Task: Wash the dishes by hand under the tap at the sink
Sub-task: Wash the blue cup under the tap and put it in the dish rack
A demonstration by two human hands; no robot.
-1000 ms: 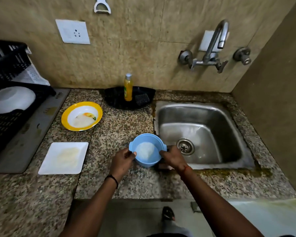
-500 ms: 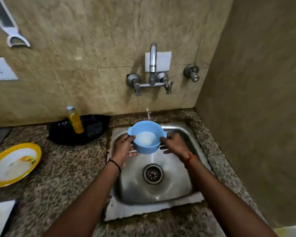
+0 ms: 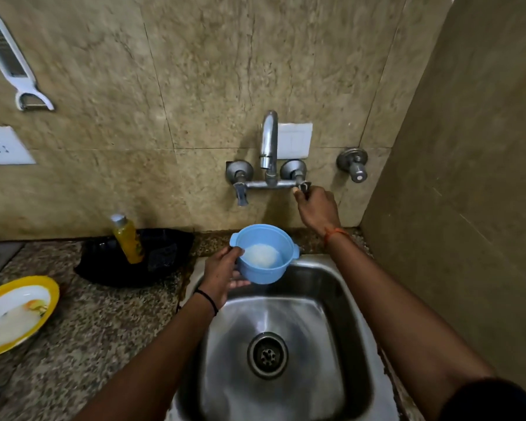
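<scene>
A small blue bowl [image 3: 263, 253] with white residue inside hangs over the back of the steel sink [image 3: 331, 287], below the tap spout [image 3: 269, 138]. My left hand [image 3: 222, 275] grips the bowl by its left rim and underside. My right hand [image 3: 316, 208] is raised to the wall and grips the tap's right handle [image 3: 304, 186]. No water stream is visible from the spout.
A yellow-rimmed plate [image 3: 16, 314] with food residue lies on the granite counter at left. A yellow soap bottle [image 3: 127, 238] stands in a black tray [image 3: 113, 268] behind it. A brown wall [image 3: 468, 208] closes the sink's right side. A peeler [image 3: 9, 62] hangs on the wall.
My right hand let go of the bowl and rose to the tap's right handle. My left hand now holds the bowl alone, further back over the sink.
</scene>
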